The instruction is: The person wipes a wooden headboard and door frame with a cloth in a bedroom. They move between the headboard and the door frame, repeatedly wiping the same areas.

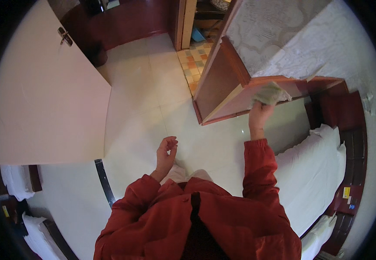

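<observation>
My right hand (260,114) reaches forward and grips a crumpled pale green cloth (268,92). The cloth overlaps the wooden wainscot (229,103) on the wall, just below its reddish-brown top rail (277,79); whether it touches the wood I cannot tell. My left hand (166,156) hangs in front of my body with loosely curled fingers. A gap shows between its thumb and fingers, and nothing is visible in it. Both arms wear red sleeves.
A pale door (51,97) with a metal handle stands ajar at left. Beds with white bedding (310,182) line the right side, beside a dark red headboard (354,156). Pale floor tiles (139,117) lie ahead. Beyond a doorway is a checkered tile floor (193,63) with a blue object (197,34).
</observation>
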Tool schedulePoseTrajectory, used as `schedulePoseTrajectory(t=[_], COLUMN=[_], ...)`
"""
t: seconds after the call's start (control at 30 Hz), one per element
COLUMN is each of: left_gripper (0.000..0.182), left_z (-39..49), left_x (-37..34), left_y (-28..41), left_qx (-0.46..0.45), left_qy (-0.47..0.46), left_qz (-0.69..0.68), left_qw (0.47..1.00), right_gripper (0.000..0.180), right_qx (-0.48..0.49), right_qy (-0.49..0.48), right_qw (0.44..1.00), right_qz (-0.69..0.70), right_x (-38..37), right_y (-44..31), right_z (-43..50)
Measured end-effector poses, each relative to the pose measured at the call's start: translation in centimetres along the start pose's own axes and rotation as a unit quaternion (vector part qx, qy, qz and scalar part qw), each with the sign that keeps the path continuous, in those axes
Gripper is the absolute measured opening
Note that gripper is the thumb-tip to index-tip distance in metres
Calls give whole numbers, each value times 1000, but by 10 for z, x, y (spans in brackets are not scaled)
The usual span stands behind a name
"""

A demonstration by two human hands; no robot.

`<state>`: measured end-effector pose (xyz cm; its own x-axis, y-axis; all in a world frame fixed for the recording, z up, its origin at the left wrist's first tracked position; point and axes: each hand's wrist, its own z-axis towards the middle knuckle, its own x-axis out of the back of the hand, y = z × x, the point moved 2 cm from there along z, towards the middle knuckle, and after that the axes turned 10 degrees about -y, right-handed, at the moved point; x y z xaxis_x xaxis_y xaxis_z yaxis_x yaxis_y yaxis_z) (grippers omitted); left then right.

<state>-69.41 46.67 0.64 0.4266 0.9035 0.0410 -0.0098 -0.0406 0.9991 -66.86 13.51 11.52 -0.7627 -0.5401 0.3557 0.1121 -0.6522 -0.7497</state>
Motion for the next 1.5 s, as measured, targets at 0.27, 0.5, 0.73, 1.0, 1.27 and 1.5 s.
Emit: schedulePoseTrajectory(t=[0.27, 0.5, 0.73, 1.0, 1.27, 1.5], left_gripper=[26, 26, 23, 19, 19, 18], left_z=[5, -16, -25, -47, -74, -116], left_x=[9, -24, -97, -96, -100, -121], left_y=[-12, -28, -37, -27, -46, -89], left_qx=[37, 66, 82, 80, 89, 145], left_qy=[102, 267, 312, 335, 322, 353], left_qz=[8, -21, -80, -78, -99, -126], left_qw=[994, 961, 943, 936, 937, 916], right_gripper=[21, 23, 23, 24, 35, 44], right_qx=[239, 257, 213, 195, 319, 311], right_qy=[-224, -325, -309, -408, -403, -524], right_qw=[825, 735, 758, 737, 555, 419], right_qz=[-460, -537, -533, -503, -654, -673], right_x=[-79, -145, -205, -160, -128, -149], right_y=[33, 50, 55, 43, 120, 174], right_z=[54, 111, 157, 94, 23, 3])
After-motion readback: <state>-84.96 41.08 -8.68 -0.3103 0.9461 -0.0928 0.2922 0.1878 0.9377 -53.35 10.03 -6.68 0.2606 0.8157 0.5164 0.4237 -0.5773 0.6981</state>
